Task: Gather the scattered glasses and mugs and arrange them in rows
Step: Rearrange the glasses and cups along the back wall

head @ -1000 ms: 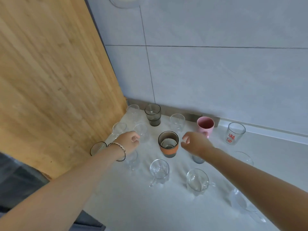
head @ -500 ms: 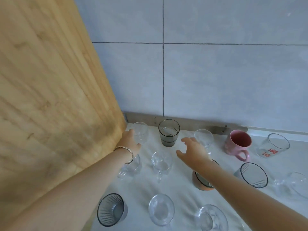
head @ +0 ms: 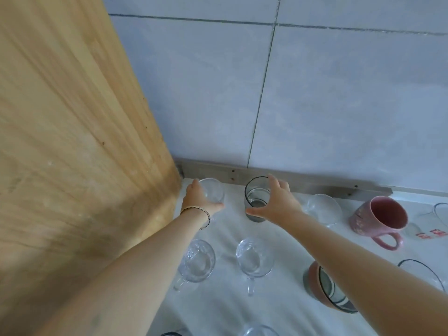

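Your left grip (head: 200, 199) curls round the clear glass (head: 213, 193) in the back corner of the tabletop (head: 225, 309). Your right grip (head: 278, 202) is spread wide about the grey glass (head: 256, 191), not yet closed. Close it low on the side, and keep both glasses upright.

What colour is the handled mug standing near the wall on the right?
The mug is pink, faintly speckled outside; the head view shows it.

What we cannot see whole
Our right forearm (head: 363, 258) hides much of the striped cup (head: 321, 291); picture edges cut the printed glass (head: 437, 230) and one bottom glass (head: 260, 331).
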The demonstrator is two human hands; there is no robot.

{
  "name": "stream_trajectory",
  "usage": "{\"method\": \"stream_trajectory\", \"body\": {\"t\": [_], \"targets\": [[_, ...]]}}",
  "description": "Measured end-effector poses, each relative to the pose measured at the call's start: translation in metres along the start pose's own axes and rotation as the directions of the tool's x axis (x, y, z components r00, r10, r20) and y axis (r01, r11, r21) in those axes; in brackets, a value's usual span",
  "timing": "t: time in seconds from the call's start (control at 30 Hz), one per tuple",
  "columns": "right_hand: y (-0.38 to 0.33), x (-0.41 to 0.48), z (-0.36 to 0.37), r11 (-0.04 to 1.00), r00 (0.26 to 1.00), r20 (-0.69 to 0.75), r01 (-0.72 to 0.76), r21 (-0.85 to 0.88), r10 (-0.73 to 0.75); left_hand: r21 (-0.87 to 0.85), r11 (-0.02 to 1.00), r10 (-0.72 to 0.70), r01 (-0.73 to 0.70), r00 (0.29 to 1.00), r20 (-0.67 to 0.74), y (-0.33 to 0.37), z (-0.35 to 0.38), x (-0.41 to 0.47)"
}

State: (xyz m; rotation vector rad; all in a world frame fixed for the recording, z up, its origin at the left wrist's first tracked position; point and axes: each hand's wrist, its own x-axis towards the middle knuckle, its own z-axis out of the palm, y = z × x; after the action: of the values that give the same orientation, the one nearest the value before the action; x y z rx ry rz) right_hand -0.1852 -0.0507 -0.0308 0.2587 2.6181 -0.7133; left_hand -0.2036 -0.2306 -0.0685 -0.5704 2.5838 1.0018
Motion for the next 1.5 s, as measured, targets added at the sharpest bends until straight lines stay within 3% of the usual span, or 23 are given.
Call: {"method": "stream_trajectory", "body": {"t": [0.2,0.53,0.67,0.73,0.8,0.87,0.93,1.03,1.13,1.3,1.5], "targets": [[-0.004,0.012,0.009,0.998,0.995,-0.084,0.053,-0.024,-0.055,0.056,0.981,0.181,-0.185,0.981,0.070,-0.005,-0.012,0.017],[-0.003,0.007,0.015,0.992,0.992,-0.103,0.063,-0.112,-0.074,0.043,0.982,0.182,-0.185,0.981,0.067,-0.004,-0.010,0.014],[0.008,-0.002,0.007,0.999,0.999,0.008,0.047,0.009,-0.047,0.185,0.971,0.132,-0.152,0.984,0.115,0.004,-0.012,0.007],[0.024,-0.012,-0.005,0.998,0.999,0.000,0.051,0.041,-0.051,0.217,0.939,0.265,-0.267,0.964,0.039,0.017,-0.012,-0.002],[0.046,-0.024,-0.023,0.997,0.994,-0.086,0.070,0.016,-0.069,0.127,0.892,0.442,-0.434,0.895,-0.050,0.036,-0.009,-0.014],[0.072,-0.034,-0.041,0.998,0.983,-0.177,0.050,-0.023,-0.054,0.106,0.852,0.518,-0.514,0.855,-0.014,0.056,-0.003,-0.026],[0.097,-0.038,-0.056,0.999,0.979,-0.201,-0.026,-0.040,0.018,0.235,0.823,0.500,-0.516,0.856,0.130,0.071,0.010,-0.038],[0.119,-0.035,-0.061,0.994,0.990,-0.087,-0.110,-0.024,0.108,0.379,0.812,0.382,-0.444,0.895,0.230,0.082,0.030,-0.046],[0.121,-0.027,-0.050,0.995,0.995,0.018,-0.099,0.012,0.098,0.335,0.859,0.333,-0.388,0.919,0.210,0.082,0.038,-0.047],[0.109,-0.014,-0.030,0.971,0.965,-0.114,-0.228,0.073,0.235,0.240,0.885,0.375,-0.399,0.917,0.138,0.077,0.037,-0.047],[0.090,-0.002,-0.010,0.923,0.919,-0.139,-0.344,0.172,0.369,0.175,0.895,0.401,-0.411,0.912,0.092,0.071,0.042,-0.046]]}}
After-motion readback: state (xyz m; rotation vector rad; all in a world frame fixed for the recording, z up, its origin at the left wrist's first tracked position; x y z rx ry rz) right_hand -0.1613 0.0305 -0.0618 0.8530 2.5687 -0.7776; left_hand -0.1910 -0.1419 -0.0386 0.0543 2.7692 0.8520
